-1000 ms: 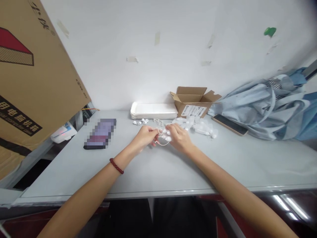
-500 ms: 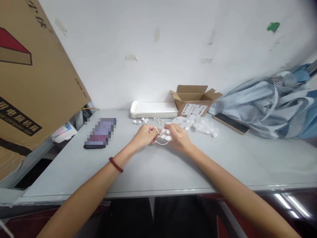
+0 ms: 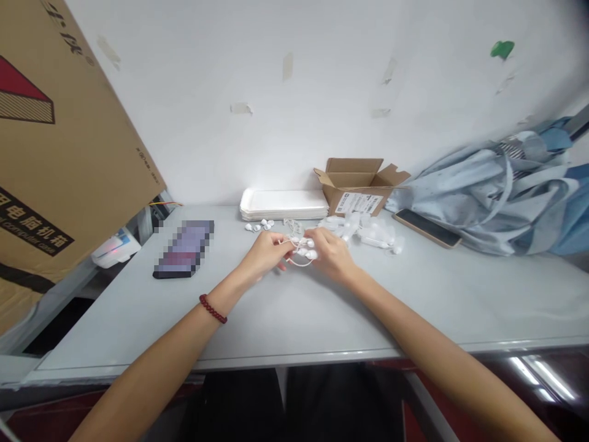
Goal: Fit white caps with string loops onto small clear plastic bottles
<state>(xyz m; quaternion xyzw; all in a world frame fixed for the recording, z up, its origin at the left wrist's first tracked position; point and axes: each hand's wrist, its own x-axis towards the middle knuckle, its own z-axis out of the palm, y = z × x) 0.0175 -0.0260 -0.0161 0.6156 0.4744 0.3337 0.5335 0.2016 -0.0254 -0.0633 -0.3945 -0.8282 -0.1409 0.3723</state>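
The only view looks from the person's head, forward and down across the surface (image 3: 294,322) toward the wall (image 3: 207,98) at 12 o'clock. Close below it, the left hand (image 3: 262,255) and right hand (image 3: 332,255) reach in from 7 and 5 o'clock.

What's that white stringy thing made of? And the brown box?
The cord looks like soft, bendy plastic, since it curves into a loop. The little buds on it look like smooth, slightly shiny plastic, though they're too small to be sure. The box looks like plain, dull cardboard, with thin folded flaps.
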